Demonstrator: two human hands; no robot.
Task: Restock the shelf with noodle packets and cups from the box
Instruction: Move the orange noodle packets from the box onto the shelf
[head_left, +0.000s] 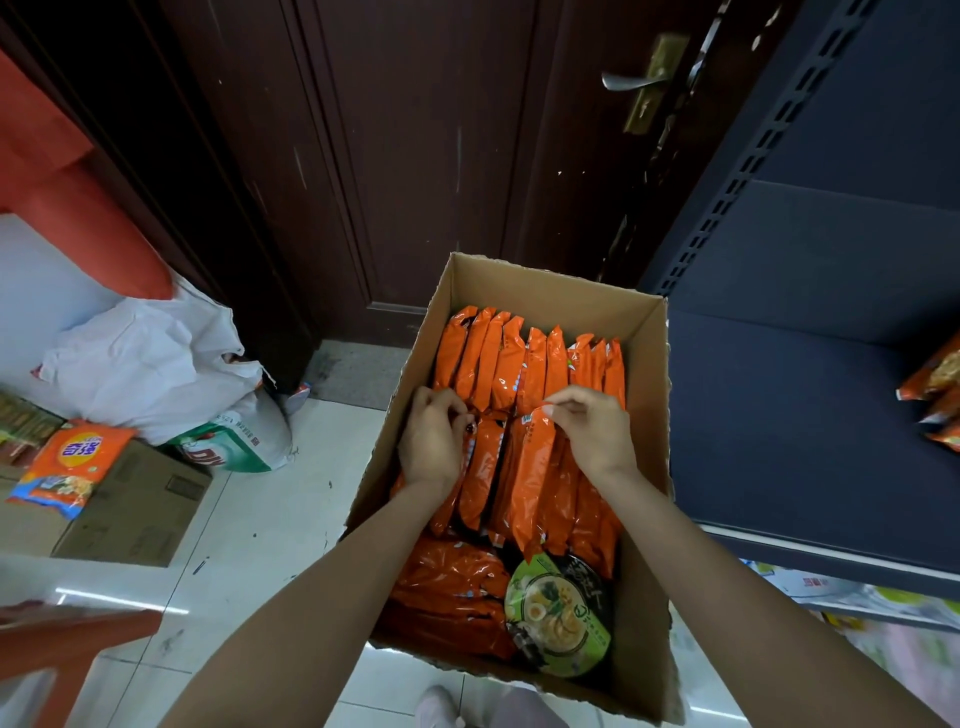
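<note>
Inside the box (644, 332), packet tops hidden under both hands.

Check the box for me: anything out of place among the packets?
One thing: a green-lidded noodle cup lies tilted in the near right corner of the box, wedged against upright orange packets. Both hands, left hand and right hand, pinch packet tops.

Dim soft light, glossy glare on floor tiles (249, 525), wide-angle edge warping
</note>
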